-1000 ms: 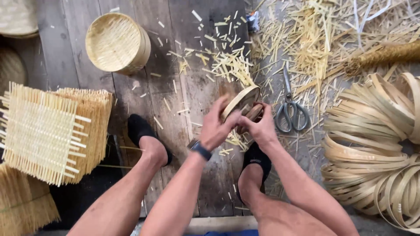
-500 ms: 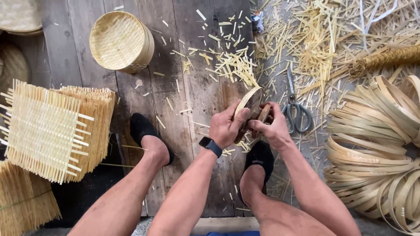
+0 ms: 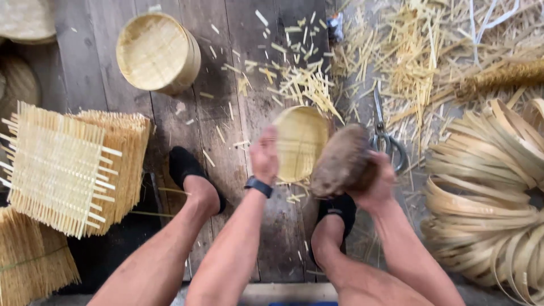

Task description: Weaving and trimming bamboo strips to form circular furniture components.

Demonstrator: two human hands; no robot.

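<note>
I see my left hand (image 3: 264, 154) gripping the rim of a small round woven bamboo tray (image 3: 300, 143) while my right hand (image 3: 377, 181) clasps a blurred, rough brown rounded block (image 3: 343, 160) just beside it.

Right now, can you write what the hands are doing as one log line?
left hand: holds small round bamboo basket | right hand: grips blurred brown lump | scissors beside

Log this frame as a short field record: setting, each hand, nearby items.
setting: wooden plank floor strewn with bamboo offcuts
left hand: grips the rim of a small round bamboo basket
right hand: holds a blurred brown rounded block against the basket
nearby: scissors, coiled bamboo strips, woven mats, finished basket
</note>
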